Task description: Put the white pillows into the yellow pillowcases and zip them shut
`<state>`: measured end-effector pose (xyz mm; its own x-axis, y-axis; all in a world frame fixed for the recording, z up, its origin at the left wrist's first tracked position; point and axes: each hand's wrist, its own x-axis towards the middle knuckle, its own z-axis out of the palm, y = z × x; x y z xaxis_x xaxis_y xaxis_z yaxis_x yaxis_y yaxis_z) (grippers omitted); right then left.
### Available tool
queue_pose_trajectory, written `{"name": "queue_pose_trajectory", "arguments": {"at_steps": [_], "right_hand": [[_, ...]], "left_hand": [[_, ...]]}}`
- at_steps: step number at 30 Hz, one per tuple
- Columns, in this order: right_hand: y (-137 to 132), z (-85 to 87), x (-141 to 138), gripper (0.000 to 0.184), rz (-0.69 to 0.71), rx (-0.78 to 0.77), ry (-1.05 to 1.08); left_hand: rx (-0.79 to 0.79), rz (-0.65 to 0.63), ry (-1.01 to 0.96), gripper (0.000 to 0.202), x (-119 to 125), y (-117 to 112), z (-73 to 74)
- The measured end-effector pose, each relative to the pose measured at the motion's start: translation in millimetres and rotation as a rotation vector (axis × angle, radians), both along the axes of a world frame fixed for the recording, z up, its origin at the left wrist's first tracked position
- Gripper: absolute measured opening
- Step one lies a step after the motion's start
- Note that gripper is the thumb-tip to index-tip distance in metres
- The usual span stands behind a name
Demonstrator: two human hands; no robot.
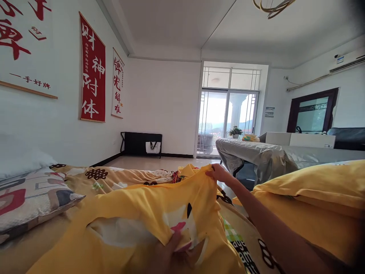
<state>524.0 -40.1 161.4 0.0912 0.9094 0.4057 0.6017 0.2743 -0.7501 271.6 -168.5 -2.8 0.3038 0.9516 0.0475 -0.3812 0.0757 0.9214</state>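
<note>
A yellow cloth with a printed cartoon face, which looks like a pillowcase [137,201], spreads in front of me over the bed. My right hand [219,173] pinches its far right corner and holds that corner raised. Low in the middle, my left hand [168,249] grips the same cloth beside the pink and white print, thumb on top; its other fingers are hidden. A pale grey-white patch shows at the cloth's left part; whether it is print or an opening I cannot tell. Beneath lies a patterned brown bedsheet [119,175].
A patterned pillow [37,198] lies at the left. On the right is a yellow folded bedding pile [313,201]. Behind it stands a table with a silvery cover [256,152], bearing a potted plant [235,132] and a white box [299,140]. A black folded frame [137,144] leans by the wall.
</note>
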Motion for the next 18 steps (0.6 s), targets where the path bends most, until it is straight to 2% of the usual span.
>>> {"name": "queue_pose_trajectory", "arguments": {"at_steps": [2, 4, 6, 7, 9, 11, 13, 14, 15, 16, 18], "right_hand": [[-11.0, 17.0, 0.0, 0.018, -0.09, 0.155, -0.098], [-22.5, 30.1, -2.1, 0.015, -0.22, 0.329, -0.207], [-32.9, 38.2, -6.9, 0.014, -0.302, 0.415, -0.301], [-37.3, 41.1, -10.3, 0.015, -0.286, 0.42, -0.336], [-44.7, 46.8, -18.9, 0.02, -0.212, 0.451, -0.383], [-50.4, 54.7, -29.7, 0.026, -0.22, 0.573, -0.326], [-55.5, 65.4, -41.4, 0.03, -0.267, 0.678, -0.244], [-58.3, 71.6, -46.5, 0.03, -0.25, 0.696, -0.248], [-61.6, 78.3, -50.4, 0.029, -0.206, 0.698, -0.281], [-65.5, 85.5, -52.7, 0.028, -0.153, 0.696, -0.33], [-75.1, 100.4, -52.2, 0.026, -0.1, 0.726, -0.396]], "left_hand": [[0.037, -0.063, 0.083, 0.064, -14.6, 2.4, 9.6], [0.152, -0.162, 0.252, 0.058, -37.1, -3.3, 28.5], [0.31, -0.28, 0.413, 0.046, -63.3, -13.9, 58.1], [0.372, -0.295, 0.449, 0.045, -75.2, -18.5, 76.5], [0.505, -0.165, 0.471, 0.048, -92.6, -20.0, 117.9], [0.706, 0.163, 0.601, 0.046, -100.0, -6.0, 158.3], [0.884, 0.51, 0.913, 0.042, -102.2, 22.7, 188.1], [0.928, 0.597, 1.062, 0.04, -103.6, 40.1, 196.6], [0.933, 0.606, 1.161, 0.039, -106.1, 57.6, 200.7], [0.904, 0.567, 1.21, 0.042, -109.8, 73.8, 200.6], [0.818, 0.444, 1.207, 0.05, -118.2, 97.7, 191.6]]}}
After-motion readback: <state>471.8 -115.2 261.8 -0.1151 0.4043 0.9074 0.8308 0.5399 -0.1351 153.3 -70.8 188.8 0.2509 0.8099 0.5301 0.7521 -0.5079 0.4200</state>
